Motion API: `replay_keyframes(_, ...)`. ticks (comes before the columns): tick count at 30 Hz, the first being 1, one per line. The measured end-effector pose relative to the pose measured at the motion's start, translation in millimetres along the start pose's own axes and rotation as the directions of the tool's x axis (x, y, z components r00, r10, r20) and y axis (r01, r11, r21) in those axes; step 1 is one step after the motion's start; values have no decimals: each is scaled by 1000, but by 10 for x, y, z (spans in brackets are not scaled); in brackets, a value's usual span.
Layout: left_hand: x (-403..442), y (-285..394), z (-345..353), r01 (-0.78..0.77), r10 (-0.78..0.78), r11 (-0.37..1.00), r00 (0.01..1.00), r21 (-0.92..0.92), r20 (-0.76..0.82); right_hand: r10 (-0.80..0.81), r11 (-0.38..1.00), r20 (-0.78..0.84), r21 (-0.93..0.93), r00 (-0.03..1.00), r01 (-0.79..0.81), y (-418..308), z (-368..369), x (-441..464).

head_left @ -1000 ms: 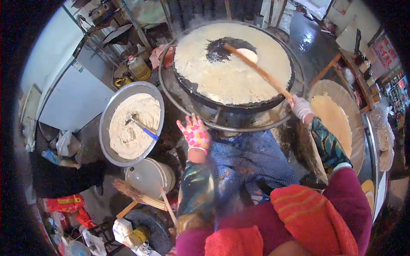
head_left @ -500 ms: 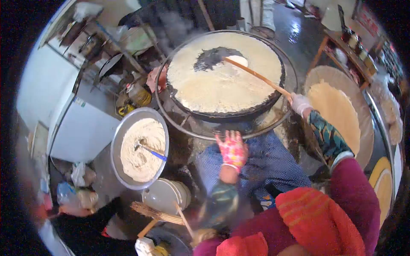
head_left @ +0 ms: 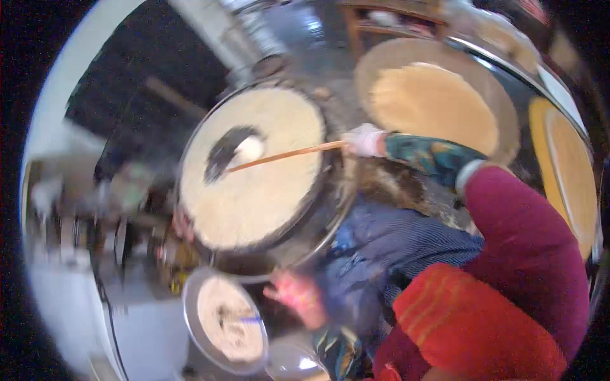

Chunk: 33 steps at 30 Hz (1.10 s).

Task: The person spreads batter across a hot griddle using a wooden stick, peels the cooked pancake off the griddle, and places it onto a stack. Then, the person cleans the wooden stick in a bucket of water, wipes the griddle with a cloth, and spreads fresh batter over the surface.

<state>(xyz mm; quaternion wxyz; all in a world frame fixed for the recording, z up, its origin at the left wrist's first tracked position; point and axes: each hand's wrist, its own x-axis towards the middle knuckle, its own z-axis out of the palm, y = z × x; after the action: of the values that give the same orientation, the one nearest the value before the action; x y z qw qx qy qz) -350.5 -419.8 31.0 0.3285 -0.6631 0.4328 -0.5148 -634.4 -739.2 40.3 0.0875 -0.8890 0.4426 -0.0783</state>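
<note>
My right hand (head_left: 364, 140), in a pale glove, is closed round the handle of a long wooden batter spreader (head_left: 286, 155). The spreader reaches across a round griddle (head_left: 333, 170), its far end beside a white mound of batter (head_left: 250, 148). Pale batter (head_left: 254, 206) covers most of the griddle, around a dark bare patch. My left hand (head_left: 298, 297), in a pink patterned glove, is blurred by motion near the griddle's lower rim. Its fingers look apart, with nothing seen in them. Left of it stands a metal bowl (head_left: 190, 317) of thick batter (head_left: 232, 333) with a blue-handled utensil (head_left: 249, 320) in it.
A wide round tray (head_left: 508, 127) at the upper right bears a large thin flatbread (head_left: 432, 105). More round flatbreads (head_left: 569, 171) lie at the far right. A pale bucket (head_left: 289, 362) stands below the bowl. A white cabinet (head_left: 146, 336) is at the lower left.
The view has swung to the right and tilted. The spreader now lies nearer the bare patch's lower edge. My left hand has moved from the griddle's front rim toward the batter bowl.
</note>
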Motion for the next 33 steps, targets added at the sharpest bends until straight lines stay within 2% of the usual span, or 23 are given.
replay_keyframes(1,60,-75,15,119,115,712,953,-692,282,71,997,7,-36,997,-71,126,17,25)
replay_keyframes(2,54,-4,212,170,143,705,917,-689,373,149,986,36,74,988,-151,167,-97,30)
replay_keyframes(3,115,-153,152,272,188,626,857,-731,480,154,986,-25,62,988,-152,153,-37,83)
replay_keyframes(4,54,-146,383,263,205,643,845,-719,493,113,991,7,74,994,-113,61,-97,102)
replay_keyframes(5,-64,-57,722,258,184,627,868,-735,462,72,997,-52,40,996,-70,-35,-128,81)
replay_keyframes(6,-6,-165,744,287,181,609,858,-739,482,75,995,-30,62,997,-73,-141,-181,24)
replay_keyframes(8,45,-264,807,287,137,665,861,-689,490,93,995,2,41,996,-93,-69,-212,-43)
replay_keyframes(11,162,-439,1014,294,155,669,843,-683,515,153,988,-22,30,988,-152,170,-216,114)
replay_keyframes(12,177,-537,1005,266,212,707,805,-656,555,136,987,-28,90,990,-133,42,-297,130)
replay_keyframes(13,382,-651,823,264,307,738,690,-622,656,73,996,-37,52,997,-71,-39,-366,72)
replay_keyframes(15,339,-444,951,376,270,420,817,-826,509,-32,999,-46,19,998,33,-21,-309,71)
replay_keyframes(16,480,-282,534,323,205,282,900,-903,386,-55,998,-33,20,998,56,182,-114,149)
replay_keyframes(17,620,-120,116,231,135,155,958,-960,252,10,997,14,79,1000,-11,383,-6,192)
replay_keyframes(18,703,-1,-392,83,105,226,989,-971,109,70,997,9,28,997,-71,469,-47,221)
replay_keyframes(20,773,333,-1019,1,208,214,977,-977,47,86,995,-27,-44,996,-88,613,23,356)
replay_keyframes(22,854,776,-1494,63,251,290,958,-955,139,-8,1000,-26,3,1000,8,763,71,326)
replay_keyframes(24,866,1082,-1646,121,229,349,950,-929,210,-97,995,-27,17,995,97,984,213,359)
replay_keyframes(26,825,1304,-1634,153,227,389,940,-909,255,66,998,45,-23,997,-65,1223,358,454)
replay_keyframes(27,820,1383,-1584,189,209,391,935,-901,286,157,987,101,18,982,-160,1370,345,531)
replay_keyframes(30,857,1386,-1527,241,218,400,912,-884,347,45,999,65,24,997,-47,1504,344,705)
replay_keyframes(31,772,1463,-1520,261,156,419,923,-870,352,-104,994,-123,21,987,107,1596,443,634)
replay_keyframes(33,648,1486,-1436,282,98,456,927,-844,363,-106,994,-66,-21,992,105,1724,561,573)
